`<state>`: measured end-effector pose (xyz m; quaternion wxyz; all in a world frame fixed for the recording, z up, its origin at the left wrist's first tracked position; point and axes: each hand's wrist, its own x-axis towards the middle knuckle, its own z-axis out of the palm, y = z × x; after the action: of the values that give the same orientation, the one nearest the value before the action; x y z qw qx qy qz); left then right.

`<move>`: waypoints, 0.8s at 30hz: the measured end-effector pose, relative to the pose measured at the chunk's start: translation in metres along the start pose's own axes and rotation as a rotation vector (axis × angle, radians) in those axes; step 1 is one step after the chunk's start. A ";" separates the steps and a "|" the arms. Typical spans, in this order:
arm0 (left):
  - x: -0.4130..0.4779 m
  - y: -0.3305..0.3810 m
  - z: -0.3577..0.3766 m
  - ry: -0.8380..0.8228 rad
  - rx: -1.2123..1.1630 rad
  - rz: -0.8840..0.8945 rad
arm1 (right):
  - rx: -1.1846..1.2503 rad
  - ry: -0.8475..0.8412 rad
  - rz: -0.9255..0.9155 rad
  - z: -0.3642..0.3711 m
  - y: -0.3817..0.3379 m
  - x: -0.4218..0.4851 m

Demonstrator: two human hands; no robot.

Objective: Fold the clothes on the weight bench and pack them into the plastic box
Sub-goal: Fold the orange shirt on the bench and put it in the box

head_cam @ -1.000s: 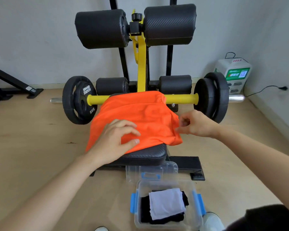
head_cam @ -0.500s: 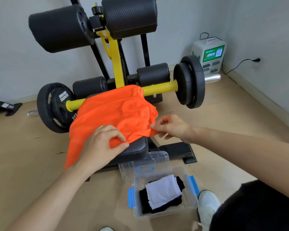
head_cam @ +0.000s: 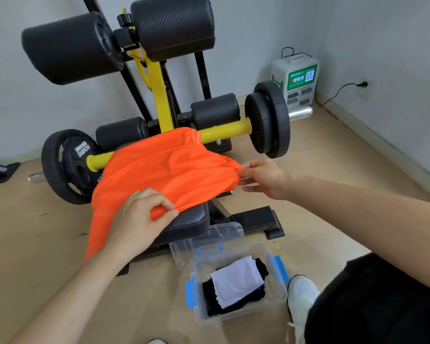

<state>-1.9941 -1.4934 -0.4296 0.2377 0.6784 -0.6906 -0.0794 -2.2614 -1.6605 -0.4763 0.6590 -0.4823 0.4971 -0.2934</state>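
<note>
Orange shirt (head_cam: 164,165) draped over the black padded worktop (head_cam: 191,219) of the weight bench, its collar end lying against the yellow bar (head_cam: 224,131) and its left side hanging toward the floor (head_cam: 35,232). The left hand (head_cam: 139,219) pinches the near hem between thumb and fingertips. The right hand (head_cam: 263,177) pinches the shirt's right edge and holds it out past the side of the pad. Below, on the floor, stands the clear plastic box (head_cam: 246,316), open, holding a folded white garment (head_cam: 236,279) atop a black garment (head_cam: 233,306); its lid (head_cam: 209,239) lies just behind.
</note>
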 end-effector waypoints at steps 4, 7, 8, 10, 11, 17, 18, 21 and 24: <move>0.000 0.001 -0.001 -0.003 -0.005 -0.010 | 0.112 -0.161 0.081 -0.008 -0.003 -0.004; 0.000 0.002 -0.001 -0.001 -0.003 -0.013 | 0.181 -0.232 0.144 -0.012 -0.007 -0.008; 0.000 0.002 -0.001 -0.001 -0.004 -0.011 | 0.207 -0.246 0.159 -0.013 -0.008 -0.009; 0.000 0.002 -0.001 -0.001 -0.007 -0.013 | 0.280 -0.281 0.191 -0.012 -0.010 -0.011; 0.000 0.002 -0.001 -0.001 -0.010 -0.015 | 0.316 -0.295 0.201 -0.010 -0.011 -0.013; -0.001 0.003 0.000 -0.001 -0.012 -0.014 | 0.285 -0.152 0.057 0.003 0.001 -0.017; -0.001 0.003 0.000 -0.002 -0.012 -0.014 | 0.283 -0.100 0.024 0.003 0.003 -0.016; -0.002 0.002 -0.001 -0.001 -0.011 -0.010 | 0.275 -0.009 -0.043 -0.005 0.003 -0.014; -0.003 0.002 0.000 -0.003 -0.007 -0.005 | 0.294 0.020 -0.059 -0.019 0.000 -0.011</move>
<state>-1.9958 -1.4901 -0.4290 0.2389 0.6792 -0.6890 -0.0831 -2.2831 -1.6574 -0.4730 0.7086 -0.3919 0.4409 -0.3872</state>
